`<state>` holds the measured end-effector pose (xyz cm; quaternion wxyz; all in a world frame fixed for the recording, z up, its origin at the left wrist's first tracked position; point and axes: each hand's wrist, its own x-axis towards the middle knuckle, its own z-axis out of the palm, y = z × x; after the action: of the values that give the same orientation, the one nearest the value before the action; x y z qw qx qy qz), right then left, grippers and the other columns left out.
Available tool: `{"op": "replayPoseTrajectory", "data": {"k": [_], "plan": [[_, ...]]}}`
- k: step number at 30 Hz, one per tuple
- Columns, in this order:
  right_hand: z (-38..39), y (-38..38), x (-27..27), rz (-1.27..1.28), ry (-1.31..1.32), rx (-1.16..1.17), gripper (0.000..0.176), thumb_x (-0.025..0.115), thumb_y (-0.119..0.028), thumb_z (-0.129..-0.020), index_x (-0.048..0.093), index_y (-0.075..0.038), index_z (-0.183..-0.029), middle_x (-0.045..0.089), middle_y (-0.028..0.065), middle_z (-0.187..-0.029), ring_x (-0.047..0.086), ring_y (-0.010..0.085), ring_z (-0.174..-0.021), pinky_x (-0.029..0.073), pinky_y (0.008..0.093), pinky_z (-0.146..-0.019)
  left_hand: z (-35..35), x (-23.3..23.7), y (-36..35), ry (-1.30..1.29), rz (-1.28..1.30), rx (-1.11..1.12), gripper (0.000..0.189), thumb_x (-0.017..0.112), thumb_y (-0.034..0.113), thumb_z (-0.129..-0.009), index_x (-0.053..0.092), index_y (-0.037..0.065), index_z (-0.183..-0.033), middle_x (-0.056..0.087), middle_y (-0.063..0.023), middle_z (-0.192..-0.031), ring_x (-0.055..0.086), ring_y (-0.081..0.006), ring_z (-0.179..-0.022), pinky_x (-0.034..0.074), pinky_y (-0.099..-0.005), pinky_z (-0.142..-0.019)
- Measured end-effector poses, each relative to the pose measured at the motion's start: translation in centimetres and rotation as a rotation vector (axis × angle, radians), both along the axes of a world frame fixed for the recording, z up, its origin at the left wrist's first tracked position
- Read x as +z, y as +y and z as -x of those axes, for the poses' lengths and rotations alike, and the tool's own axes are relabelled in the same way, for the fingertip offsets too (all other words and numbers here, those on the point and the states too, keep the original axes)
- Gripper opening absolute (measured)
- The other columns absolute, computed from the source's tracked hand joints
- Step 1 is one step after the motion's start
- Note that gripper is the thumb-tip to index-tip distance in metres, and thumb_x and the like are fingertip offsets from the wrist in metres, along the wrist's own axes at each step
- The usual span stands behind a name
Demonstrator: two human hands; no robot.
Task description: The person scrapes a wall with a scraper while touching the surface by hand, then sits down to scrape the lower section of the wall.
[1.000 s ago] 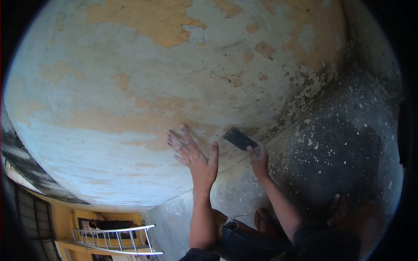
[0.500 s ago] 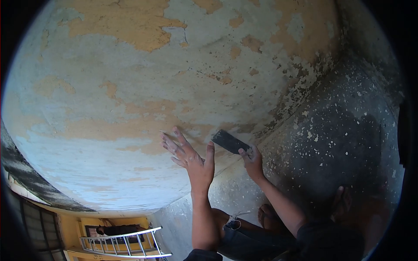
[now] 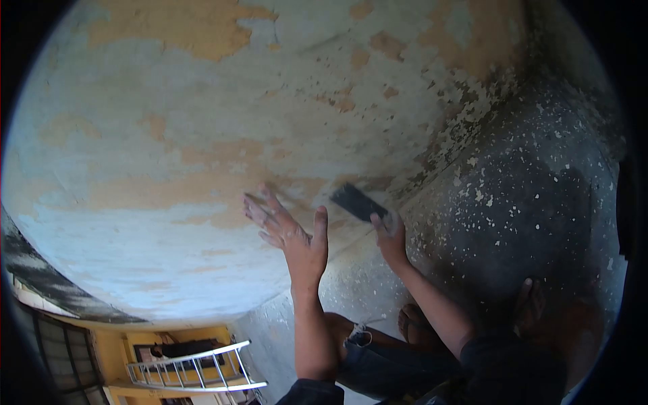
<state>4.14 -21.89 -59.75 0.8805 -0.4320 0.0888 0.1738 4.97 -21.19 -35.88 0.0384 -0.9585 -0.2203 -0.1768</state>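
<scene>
My left hand (image 3: 290, 233) is raised in front of the peeling wall (image 3: 169, 236), its fingers spread and thumb apart, with nothing in it. Whitish dust coats its fingers, which overlap a bare tan patch of plaster in this view. To its right, my right hand (image 3: 391, 239) pinches the near end of a dark grey, rectangular piece of sandpaper (image 3: 359, 202). Its far end points toward the wall's lower part, close to the floor joint. Pale dust shows on the right fingers too.
Paint flakes litter the grey floor (image 3: 489, 216) along the wall. An aluminium ladder (image 3: 196, 371) stands in the background at lower left, with a person (image 3: 185, 349) in dark clothing behind it. My knees and sandalled foot (image 3: 413, 324) are below my hands.
The whole view has shifted slightly, so wall and floor sit higher in the picture. Both hands appear a little higher and blurrier, with the same grip on the sandpaper.
</scene>
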Motion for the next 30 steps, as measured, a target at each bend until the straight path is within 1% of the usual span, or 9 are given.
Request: {"op": "replayPoseTrajectory", "data": {"k": [2, 4, 7, 11, 14, 16, 19, 26, 30], "plan": [[-2.6, -1.3, 3.7, 0.009, -0.053, -0.003, 0.04, 0.07, -0.034, -0.094, 0.058, 0.002, -0.107, 0.059, 0.0031, -0.084, 0.055, 0.0103, -0.069, 0.047, 0.0279, -0.061, 0.3, -0.1, 0.1, -0.028, 0.05, -0.017, 0.1, 0.067, 0.042, -0.089, 0.001, 0.016, -0.16, -0.014, -0.0209, -0.164, -0.013, -0.0458, -0.15, 0.002, -0.0671, -0.114], [-4.8, -2.8, 7.6, -0.271, -0.052, 0.066, 0.039, 0.071, -0.033, -0.093, 0.058, 0.001, -0.107, 0.059, 0.0037, -0.084, 0.053, 0.0071, -0.064, 0.043, 0.0241, -0.055, 0.4, -0.3, 0.6, 0.024, -0.025, 0.026, 0.101, 0.068, 0.042, -0.089, 0.001, 0.016, -0.16, -0.014, -0.0213, -0.164, -0.013, -0.0465, -0.149, 0.002, -0.0672, -0.114], [-4.4, -2.4, 6.9, -0.257, -0.062, 0.011, 0.038, 0.071, -0.031, -0.093, 0.057, 0.0, -0.11, 0.059, 0.0023, -0.081, 0.05, 0.0044, -0.059, 0.04, 0.0218, -0.051, 0.2, -0.3, 0.5, 0.039, -0.023, 0.045, 0.101, 0.068, 0.042, -0.089, 0.0, 0.017, -0.16, -0.015, -0.0226, -0.163, -0.013, -0.0481, -0.149, 0.002, -0.0668, -0.114], [-0.1, 0.3, -0.2, -0.068, 0.052, 0.075, 0.038, 0.071, -0.03, -0.093, 0.056, 0.0, -0.113, 0.059, 0.0009, -0.08, 0.05, 0.0042, -0.059, 0.04, 0.0223, -0.05, -0.3, -0.6, 0.5, 0.015, -0.06, 0.001, 0.101, 0.067, 0.042, -0.09, 0.0, 0.018, -0.16, -0.016, -0.0238, -0.163, -0.014, -0.0493, -0.148, 0.001, -0.0666, -0.114], [1.8, 0.5, 0.3, 0.05, -0.057, -0.026, 0.038, 0.071, -0.03, -0.094, 0.056, -0.001, -0.113, 0.06, 0.0006, -0.08, 0.049, 0.0039, -0.057, 0.039, 0.0222, -0.049, 0.7, -0.6, 0.7, -0.007, -0.021, -0.006, 0.101, 0.067, 0.043, -0.09, 0.0, 0.018, -0.16, -0.016, -0.0246, -0.163, -0.014, -0.0504, -0.148, 0.001, -0.0665, -0.114], [-2.1, -1.8, 6.1, -0.185, 0.007, 0.074, 0.036, 0.071, -0.029, -0.093, 0.056, -0.001, -0.11, 0.06, 0.001, -0.08, 0.049, 0.004, -0.056, 0.04, 0.0218, -0.048, 0.0, -0.8, 0.8, -0.009, -0.042, -0.022, 0.101, 0.067, 0.044, -0.09, 0.0, 0.018, -0.16, -0.017, -0.0245, -0.162, -0.014, -0.0506, -0.148, 0.001, -0.0665, -0.114], [-4.3, -2.1, 7.8, -0.254, -0.094, 0.059, 0.034, 0.071, -0.029, -0.094, 0.056, -0.002, -0.108, 0.059, -0.0002, -0.079, 0.048, 0.0042, -0.054, 0.039, 0.0216, -0.048, 0.0, -0.8, 0.9, 0.004, -0.05, 0.005, 0.102, 0.067, 0.044, -0.09, 0.0, 0.018, -0.16, -0.017, -0.0242, -0.163, -0.014, -0.0509, -0.148, 0.001, -0.0663, -0.114], [-1.2, -1.1, 0.7, -0.18, 0.069, 0.088, 0.032, 0.07, -0.028, -0.094, 0.056, -0.002, -0.107, 0.059, 0.0002, -0.08, 0.048, 0.0043, -0.053, 0.039, 0.0223, -0.046, -0.4, -0.5, 0.5, 0.005, -0.025, 0.008, 0.101, 0.068, 0.041, -0.089, 0.0, 0.017, -0.16, -0.016, -0.0236, -0.163, -0.014, -0.0499, -0.148, 0.002, -0.0664, -0.114], [-4.6, -2.5, 6.7, -0.277, -0.014, 0.077, 0.034, 0.071, -0.028, -0.094, 0.056, -0.002, -0.109, 0.059, 0.0008, -0.081, 0.048, 0.0047, -0.053, 0.039, 0.0225, -0.045, 0.1, -0.5, 0.4, -0.014, 0.027, 0.002, 0.102, 0.068, 0.042, -0.088, 0.0, 0.017, -0.16, -0.015, -0.0228, -0.163, -0.013, -0.0479, -0.149, 0.003, -0.0664, -0.114]]}}
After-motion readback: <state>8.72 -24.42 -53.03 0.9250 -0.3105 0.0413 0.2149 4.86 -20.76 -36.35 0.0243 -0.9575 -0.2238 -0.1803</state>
